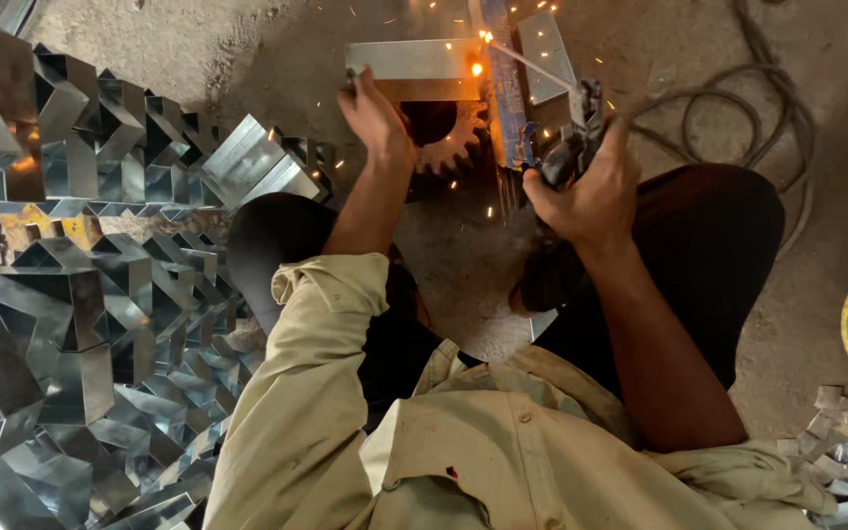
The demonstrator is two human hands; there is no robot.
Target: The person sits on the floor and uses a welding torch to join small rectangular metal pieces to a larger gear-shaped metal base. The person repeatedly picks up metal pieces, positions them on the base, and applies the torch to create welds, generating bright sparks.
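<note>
We see, low at the frame's left, piled folded metal pieces (71,294), then our right hand (591,191) closed around a welding holder (566,147), and farthest our left hand (377,118) gripping a sparking metal box (414,61) at top centre.

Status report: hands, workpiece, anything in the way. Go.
Left hand steadies the sheet-metal piece. Right hand grips the electrode holder, rod sparking at the seam. Folded metal channels piled left; cable coiled right.

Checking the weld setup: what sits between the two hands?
In the head view, a dark gear wheel lies between the left hand and right hand, under the metal sheet.
</note>
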